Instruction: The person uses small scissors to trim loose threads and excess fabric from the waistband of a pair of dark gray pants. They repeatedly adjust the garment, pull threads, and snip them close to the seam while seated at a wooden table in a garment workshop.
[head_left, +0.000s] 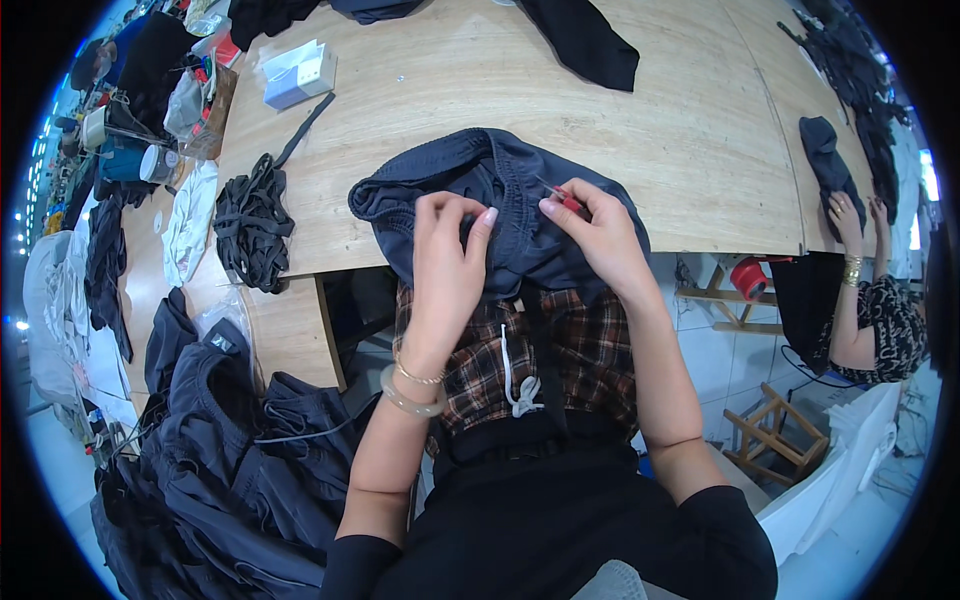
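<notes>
A dark navy garment (590, 170) with a gathered elastic waistband lies bunched at the table's near edge and hangs over my lap. My left hand (448, 255), wearing bracelets, is over the waistband opening with its fingers curled and thumb drawn in; whatever is pinched there is too small to make out. In my right hand (605, 230) is a small red-handled cutting tool (566, 199), like thread snips, its thin metal tip pointing up and left by the waistband. The right fingers are closed round it, beside the left hand.
A tissue box (300, 75) and a heap of dark strips (252, 225) lie left on the wooden table (440, 90). Dark garments (240, 450) pile up at lower left. At right, another person's hand (846, 220) touches dark cloth; a wooden stool (775, 435) stands below.
</notes>
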